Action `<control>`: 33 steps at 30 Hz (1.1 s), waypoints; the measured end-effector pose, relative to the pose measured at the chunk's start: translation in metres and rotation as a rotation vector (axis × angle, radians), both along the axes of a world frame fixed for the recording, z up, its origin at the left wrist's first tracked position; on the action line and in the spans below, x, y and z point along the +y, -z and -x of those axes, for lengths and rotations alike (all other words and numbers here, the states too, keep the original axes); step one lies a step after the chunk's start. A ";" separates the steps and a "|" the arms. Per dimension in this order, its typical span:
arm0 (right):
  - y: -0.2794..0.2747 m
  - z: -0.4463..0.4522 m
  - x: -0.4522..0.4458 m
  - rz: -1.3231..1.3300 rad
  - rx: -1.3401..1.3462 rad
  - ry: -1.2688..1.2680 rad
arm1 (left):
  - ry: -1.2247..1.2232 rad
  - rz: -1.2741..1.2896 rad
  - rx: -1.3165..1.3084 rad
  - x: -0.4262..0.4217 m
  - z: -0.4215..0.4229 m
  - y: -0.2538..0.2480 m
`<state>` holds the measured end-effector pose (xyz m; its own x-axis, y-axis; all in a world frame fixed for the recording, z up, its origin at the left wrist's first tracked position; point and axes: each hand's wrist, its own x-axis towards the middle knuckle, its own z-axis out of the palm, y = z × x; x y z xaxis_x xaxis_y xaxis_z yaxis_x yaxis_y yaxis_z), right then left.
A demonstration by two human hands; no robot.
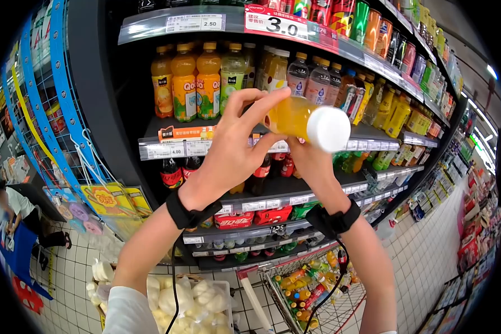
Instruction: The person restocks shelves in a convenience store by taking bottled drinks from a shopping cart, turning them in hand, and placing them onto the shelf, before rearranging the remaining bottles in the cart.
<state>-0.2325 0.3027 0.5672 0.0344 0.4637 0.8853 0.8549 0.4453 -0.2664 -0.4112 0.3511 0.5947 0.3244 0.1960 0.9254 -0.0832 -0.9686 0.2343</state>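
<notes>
A bottle of yellow-orange juice (296,118) with a wide white cap (328,129) is tipped over, cap towards me and to the right, in front of the drinks shelf. My left hand (234,142) is closed at its bottom end, forefinger above and thumb below. Under and behind the bottle, my right hand (312,161) grips it from below; most of its fingers are hidden. Behind stand orange Qoo bottles (184,83), a green-labelled bottle (232,75), a similar white-capped bottle (276,69) and pink-labelled bottles (319,80).
A shopping cart (273,289) holding several drink bottles stands below right. Beside it is a tub of pale bagged goods (192,303). Price rails (189,148) edge the shelves. A blue wire rack (61,83) stands left, with a person (22,206) beyond. A tiled aisle (423,239) runs right.
</notes>
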 end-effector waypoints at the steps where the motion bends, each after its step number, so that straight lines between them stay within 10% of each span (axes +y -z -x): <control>1: -0.001 -0.002 0.013 0.050 0.117 -0.044 | -0.014 0.049 -0.009 0.005 -0.005 -0.001; 33: -0.015 -0.051 0.171 0.543 0.239 0.008 | -0.459 0.358 0.100 0.149 -0.074 0.003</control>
<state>-0.1815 0.4738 0.5819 0.2094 0.8472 0.4882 0.7458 0.1845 -0.6401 -0.3372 0.5006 0.5921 0.2146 0.6317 0.7449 0.3652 -0.7593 0.5386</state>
